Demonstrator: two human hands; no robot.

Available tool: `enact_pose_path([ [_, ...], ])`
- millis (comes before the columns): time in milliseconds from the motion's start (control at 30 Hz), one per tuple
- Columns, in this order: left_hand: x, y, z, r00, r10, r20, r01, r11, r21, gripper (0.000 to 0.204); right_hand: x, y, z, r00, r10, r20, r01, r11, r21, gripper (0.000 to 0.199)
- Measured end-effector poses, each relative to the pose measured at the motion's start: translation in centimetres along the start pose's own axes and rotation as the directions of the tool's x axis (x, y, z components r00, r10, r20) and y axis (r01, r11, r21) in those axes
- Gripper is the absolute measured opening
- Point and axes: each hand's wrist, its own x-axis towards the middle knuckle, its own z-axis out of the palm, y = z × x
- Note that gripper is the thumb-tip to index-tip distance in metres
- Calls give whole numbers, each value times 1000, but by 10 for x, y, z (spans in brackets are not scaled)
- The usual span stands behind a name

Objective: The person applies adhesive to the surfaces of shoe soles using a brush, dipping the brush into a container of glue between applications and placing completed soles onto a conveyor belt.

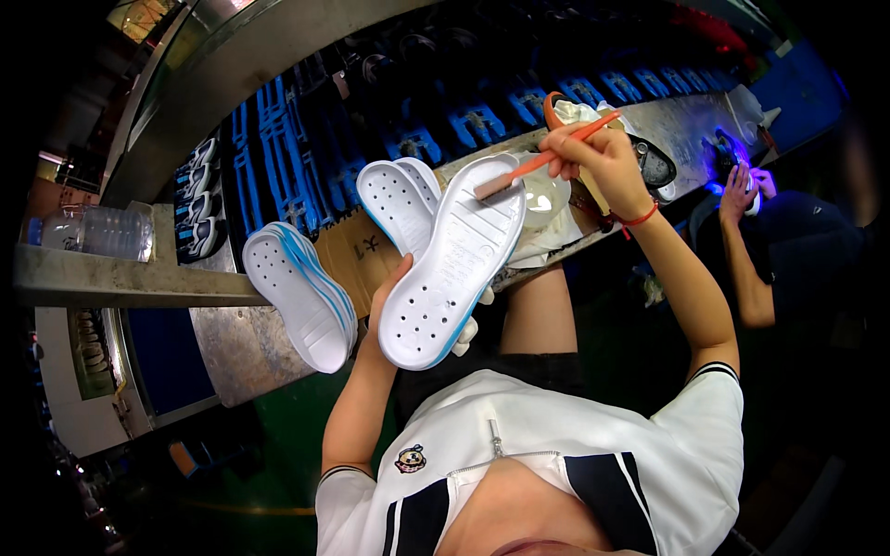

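White sole: held over table's near edge, gripped by left hand. Brush: pinched by right hand, bristles at sole's far end. Step, seemingly: brushing; steady grip, even strokes are called for.

Sole, matt white, foam-like, ribbed toward one end; brush, smooth orange plastic handle, rough bristles. Worktop, dull scuffed metal; near its front edge, matt brown cardboard and a glossy, translucent, plastic-looking bowl. Container, clear glossy plastic.

Black character on cardboard; marks on white sole unreadable.
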Motion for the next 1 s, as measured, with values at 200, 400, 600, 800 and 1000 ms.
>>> enact_pose_path([
  [200,-3,2,-3,1000,-28,13,28,999,-34,74,13,-29,-5,967,-247,54,253,956,-147,21],
  [400,-3,8,-9,988,-98,-122,97,995,-16,77,35,-41,31,747,-458,482,622,737,-264,19],
  [600,6,4,-1,978,161,-133,-47,791,610,67,24,-62,113,555,-545,628,692,722,15,15],
  [800,-3,15,0,873,474,-113,-421,851,314,55,7,-63,84,842,-436,318,436,897,74,21],
  [1000,-23,21,-16,744,632,-215,-454,715,532,62,-16,-36,67,974,-224,46,219,972,89,20],
])
